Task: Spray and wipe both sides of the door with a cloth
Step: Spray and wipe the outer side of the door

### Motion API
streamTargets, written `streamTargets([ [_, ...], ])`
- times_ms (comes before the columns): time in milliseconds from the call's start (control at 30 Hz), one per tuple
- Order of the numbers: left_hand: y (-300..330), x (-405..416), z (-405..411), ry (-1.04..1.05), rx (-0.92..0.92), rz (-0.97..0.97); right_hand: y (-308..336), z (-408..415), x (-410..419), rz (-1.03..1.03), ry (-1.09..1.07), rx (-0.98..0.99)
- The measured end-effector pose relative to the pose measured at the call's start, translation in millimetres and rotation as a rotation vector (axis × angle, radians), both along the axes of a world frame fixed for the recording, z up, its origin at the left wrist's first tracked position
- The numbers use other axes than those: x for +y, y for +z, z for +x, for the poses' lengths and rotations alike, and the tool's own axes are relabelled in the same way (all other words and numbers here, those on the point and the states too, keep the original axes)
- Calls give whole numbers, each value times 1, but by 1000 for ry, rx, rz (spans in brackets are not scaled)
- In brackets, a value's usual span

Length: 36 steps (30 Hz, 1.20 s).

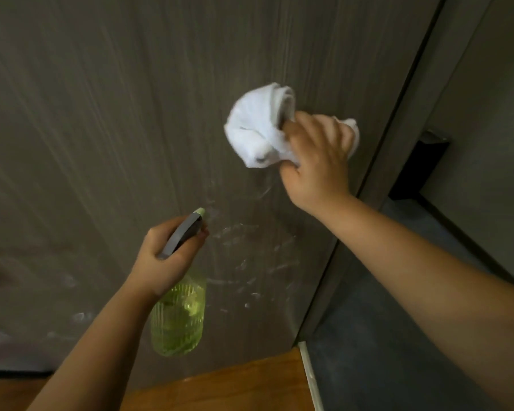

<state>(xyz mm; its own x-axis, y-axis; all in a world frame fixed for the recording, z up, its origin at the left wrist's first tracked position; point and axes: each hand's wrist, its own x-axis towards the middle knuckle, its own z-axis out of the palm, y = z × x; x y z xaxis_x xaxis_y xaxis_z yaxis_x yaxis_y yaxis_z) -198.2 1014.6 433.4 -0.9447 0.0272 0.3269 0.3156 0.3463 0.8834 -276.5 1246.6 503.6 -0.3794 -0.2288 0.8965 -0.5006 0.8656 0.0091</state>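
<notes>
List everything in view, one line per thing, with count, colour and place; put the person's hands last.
door: one, grey-brown, fills the left and centre, wet streaks low down
cloth: one, white, bunched against the door, upper centre
spray bottle: one, green with a grey head, lower centre
wooden floor: one patch, brown, bottom centre
grey floor: one patch, dark grey, right of the door
left hand: one, grips the spray bottle
right hand: one, grips the cloth

My left hand [163, 256] at 7 o'clock, forearm rising from the lower-left corner, fingers curled round the spray bottle [178, 318], forefinger forward near its nozzle | my right hand [318, 161] at 2 o'clock, arm stretched from the lower right, wrist bent, fingers bunching the white cloth [261, 129].
</notes>
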Motion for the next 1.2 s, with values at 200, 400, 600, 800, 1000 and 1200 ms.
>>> streamTargets([
  [200,17,-12,-4,112,160,-10,-1,-21,-52,148,69,105],
  [400,15,-24,-9,188,186,5,-104,-23,-41,476,168,17],
  [600,11,-27,-6,211,192,29,-124,-16,-33,504,111,-105],
  [800,15,-26,0,169,205,41,-47,-13,-49,171,90,-3],
  [1000,21,-28,1,209,209,42,1,-17,-68,21,16,95],
  [1200,21,-32,-1,226,187,44,-63,-24,-78,172,111,194],
])
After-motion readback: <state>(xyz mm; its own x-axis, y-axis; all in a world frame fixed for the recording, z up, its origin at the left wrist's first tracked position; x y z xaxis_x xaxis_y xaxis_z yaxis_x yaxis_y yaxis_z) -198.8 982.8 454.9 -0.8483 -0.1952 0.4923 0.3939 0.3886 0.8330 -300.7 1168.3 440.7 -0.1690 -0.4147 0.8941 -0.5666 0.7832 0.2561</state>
